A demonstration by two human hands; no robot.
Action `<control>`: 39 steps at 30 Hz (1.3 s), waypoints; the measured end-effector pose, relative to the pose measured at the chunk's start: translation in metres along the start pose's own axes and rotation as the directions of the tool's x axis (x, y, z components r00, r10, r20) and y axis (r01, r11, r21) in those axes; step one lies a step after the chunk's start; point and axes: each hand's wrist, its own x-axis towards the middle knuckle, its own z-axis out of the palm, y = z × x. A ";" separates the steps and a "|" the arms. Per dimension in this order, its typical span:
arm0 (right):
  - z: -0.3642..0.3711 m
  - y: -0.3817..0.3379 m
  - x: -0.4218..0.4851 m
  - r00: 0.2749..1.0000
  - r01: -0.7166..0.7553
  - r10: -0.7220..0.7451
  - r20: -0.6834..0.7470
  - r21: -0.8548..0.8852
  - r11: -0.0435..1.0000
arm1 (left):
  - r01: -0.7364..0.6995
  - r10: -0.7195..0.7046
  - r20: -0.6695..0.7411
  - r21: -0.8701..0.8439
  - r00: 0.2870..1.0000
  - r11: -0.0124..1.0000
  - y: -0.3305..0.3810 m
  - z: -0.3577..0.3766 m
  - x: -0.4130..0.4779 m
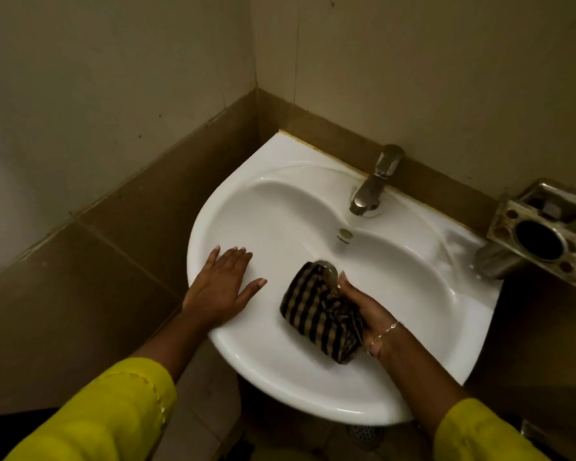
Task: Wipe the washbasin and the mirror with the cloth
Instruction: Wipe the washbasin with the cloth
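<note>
A white washbasin [280, 207] is fixed in the corner of a tiled wall. Inside its bowl lies a bunched cloth [313, 311] with dark and tan stripes, partly covering the drain. My right hand [366, 307] grips the cloth from the right and presses it onto the bowl floor. My left hand [225, 284] rests flat on the basin's left rim, fingers spread, holding nothing. No mirror is in view.
A metal tap [374, 181] stands at the back of the basin. A metal holder with a soap dish [542, 227] is mounted on the wall to the right. A floor drain grate [363, 432] shows under the basin. Walls close in on the left and back.
</note>
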 end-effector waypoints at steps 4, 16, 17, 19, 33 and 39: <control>0.003 0.003 0.007 0.999 -0.002 -0.006 -0.049 -0.159 0.987 | -0.005 0.005 -0.006 -0.003 1.000 1.000 -0.001 0.001 0.000; 0.086 -0.080 0.066 0.329 0.180 -0.705 0.628 -0.775 -0.606 | -0.001 0.001 0.021 -0.020 1.000 1.000 0.001 -0.002 -0.002; 0.079 -0.085 0.084 0.324 0.021 -0.625 0.710 -0.666 -0.746 | 0.000 0.000 0.014 -0.022 1.000 1.000 0.001 -0.002 -0.002; 0.067 -0.090 0.102 0.469 -0.162 -0.487 0.737 -0.470 -0.868 | 0.005 -0.005 0.001 -0.025 1.000 1.000 0.001 -0.002 -0.001; -0.009 -0.048 0.101 0.853 -0.205 -0.326 0.407 -0.313 -0.927 | -0.004 0.004 0.008 -0.022 1.000 1.000 0.003 -0.002 -0.002; -0.059 -0.020 0.098 0.836 -0.154 -0.374 0.401 -0.484 -0.862 | 0.000 0.000 -0.005 -0.037 1.000 0.999 0.002 -0.001 -0.002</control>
